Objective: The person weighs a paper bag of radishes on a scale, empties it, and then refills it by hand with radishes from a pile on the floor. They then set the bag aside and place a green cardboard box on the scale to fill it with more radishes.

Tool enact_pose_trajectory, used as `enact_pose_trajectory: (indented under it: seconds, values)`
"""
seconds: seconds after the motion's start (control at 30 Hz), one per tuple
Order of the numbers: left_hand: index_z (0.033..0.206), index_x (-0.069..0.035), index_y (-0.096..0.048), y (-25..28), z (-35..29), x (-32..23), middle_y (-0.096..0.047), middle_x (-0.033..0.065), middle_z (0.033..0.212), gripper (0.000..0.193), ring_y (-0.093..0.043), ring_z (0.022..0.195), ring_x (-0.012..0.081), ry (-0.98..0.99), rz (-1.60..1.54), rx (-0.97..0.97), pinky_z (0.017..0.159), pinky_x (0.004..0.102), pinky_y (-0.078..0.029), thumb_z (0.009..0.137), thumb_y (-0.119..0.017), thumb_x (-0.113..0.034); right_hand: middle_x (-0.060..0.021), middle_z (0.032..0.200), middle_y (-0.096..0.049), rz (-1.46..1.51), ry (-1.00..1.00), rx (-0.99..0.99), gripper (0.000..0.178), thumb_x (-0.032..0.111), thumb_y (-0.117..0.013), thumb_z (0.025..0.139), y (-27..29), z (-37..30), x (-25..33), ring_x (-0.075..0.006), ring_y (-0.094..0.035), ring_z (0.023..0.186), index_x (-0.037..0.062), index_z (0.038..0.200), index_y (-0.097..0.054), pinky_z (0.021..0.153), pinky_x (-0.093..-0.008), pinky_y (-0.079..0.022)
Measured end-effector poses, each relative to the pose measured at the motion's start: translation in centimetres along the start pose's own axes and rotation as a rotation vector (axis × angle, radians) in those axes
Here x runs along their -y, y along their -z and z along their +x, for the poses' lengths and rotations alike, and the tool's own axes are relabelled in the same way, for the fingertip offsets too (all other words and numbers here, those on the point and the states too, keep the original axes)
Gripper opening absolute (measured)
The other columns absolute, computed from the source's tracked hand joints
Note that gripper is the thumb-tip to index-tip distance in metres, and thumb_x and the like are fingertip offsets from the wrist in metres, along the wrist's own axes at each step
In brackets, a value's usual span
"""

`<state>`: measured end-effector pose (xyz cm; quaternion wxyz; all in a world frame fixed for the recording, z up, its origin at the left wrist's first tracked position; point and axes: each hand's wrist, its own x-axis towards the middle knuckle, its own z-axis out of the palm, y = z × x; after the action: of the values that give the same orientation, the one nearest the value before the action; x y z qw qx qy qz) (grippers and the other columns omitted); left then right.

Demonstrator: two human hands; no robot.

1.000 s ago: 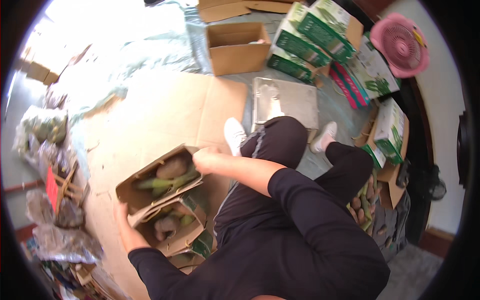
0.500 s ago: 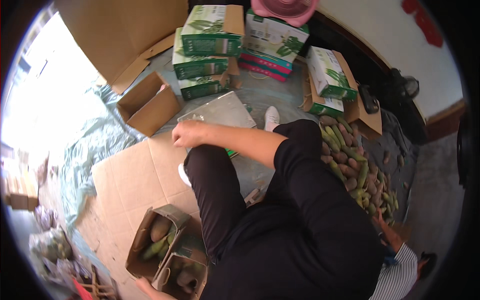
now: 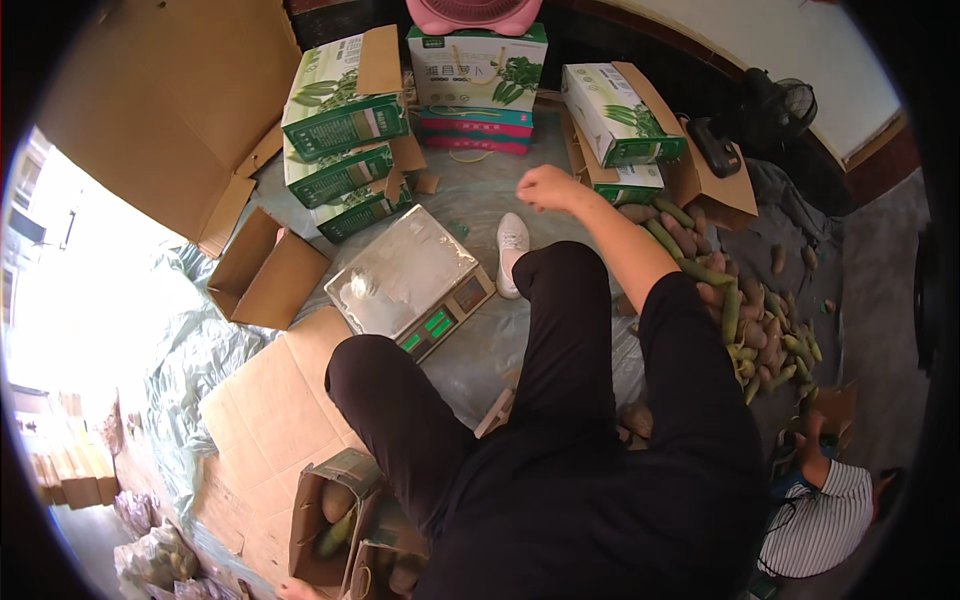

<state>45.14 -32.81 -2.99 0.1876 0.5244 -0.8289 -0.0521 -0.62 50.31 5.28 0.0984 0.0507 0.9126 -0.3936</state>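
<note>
My right hand (image 3: 548,188) hangs out over the floor beyond my right shoe (image 3: 512,250), fingers bent and the wrist dipped. I see nothing in it, though I cannot tell how tightly the fingers close. My left hand (image 3: 298,590) shows only in part, low at the near left edge of view, just beside the carton (image 3: 303,520); I cannot tell its grip.

The carton stands near left, beside my left knee, its mouth open on brown roots and a green one. A second carton (image 3: 400,545), also filled, sits against its right side.

Around my right hand, a stretch of plastic sheet (image 3: 465,195) runs between the scale (image 3: 400,265) on the left and the boxes (image 3: 625,115) on the right. The far limit is an upright printed box (image 3: 478,75) with a pink fan (image 3: 475,12) on top. The scale's near corner comes close to my left knee. To the right, below my forearm, the heap of produce (image 3: 770,340) spreads over a dark cloth.

Far left, a brown box (image 3: 285,285) lies near the scale, before a stack of green-and-white boxes (image 3: 345,95). Flattened cardboard (image 3: 265,410) covers the floor left of my knee. Near right, a person in a striped shirt (image 3: 825,520) is beside the heap.
</note>
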Motion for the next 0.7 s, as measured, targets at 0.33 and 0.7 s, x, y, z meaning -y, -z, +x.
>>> enact_pose_trajectory:
  seconds: [0.33,0.7]
  values:
    - [0.114,0.002,-0.056,1.2,-6.0,-32.8,-0.059,0.0149,0.108,0.032,-0.054,0.102,0.0246,-0.636,-0.461,0.407,0.092,0.035,-0.04,0.083,-0.056,-0.006,-0.0102,0.064,-0.064,-0.035,-0.354,-0.173,0.018,0.02,-0.061,0.076,3.9,-3.8,-13.8,-0.0203,-0.063,0.055,0.003,0.079,-0.067,0.057,-0.0333,-0.049]
    - [0.107,-0.002,-0.059,1.0,-16.0,-52.2,-0.057,0.0156,0.109,0.029,-0.05,0.107,0.0331,-1.141,-0.33,0.544,0.095,0.0416,-0.037,0.079,-0.058,-0.008,-0.0073,0.086,-0.065,0.359,-0.63,-0.405,0.03,0.018,-0.064,0.079,7.8,-2.8,-22.5,-0.0194,-0.062,0.064,0.0074,0.107,-0.06,0.052,-0.0355,-0.047]
